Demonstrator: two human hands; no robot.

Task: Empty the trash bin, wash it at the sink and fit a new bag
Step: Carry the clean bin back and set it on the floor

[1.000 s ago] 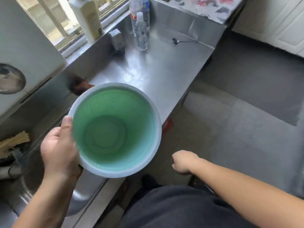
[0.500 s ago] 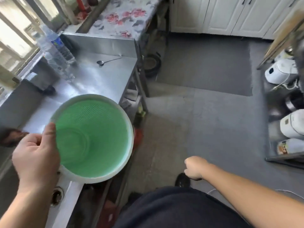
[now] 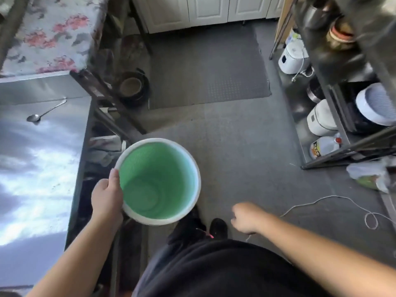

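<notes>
The trash bin (image 3: 158, 181) is round, green inside with a white rim, and holds nothing. It hangs upright over the grey floor, just right of the steel counter's edge. My left hand (image 3: 107, 196) grips its left rim, thumb over the top edge. My right hand (image 3: 244, 217) swings free to the right of the bin at about the same height, fingers loosely curled, holding nothing. No bag lines the bin.
The steel counter (image 3: 42, 159) with a spoon (image 3: 34, 117) lies on the left. A metal shelf rack (image 3: 342, 108) with appliances and a jug (image 3: 323, 146) stands on the right. A filled plastic bag (image 3: 370, 176) and a white cord (image 3: 334, 200) lie on the floor. A dark mat (image 3: 205, 67) lies ahead.
The view has turned right, away from the sink and counter toward the floor. My left hand has carried the bin off the counter and over the floor. My right hand stays free.
</notes>
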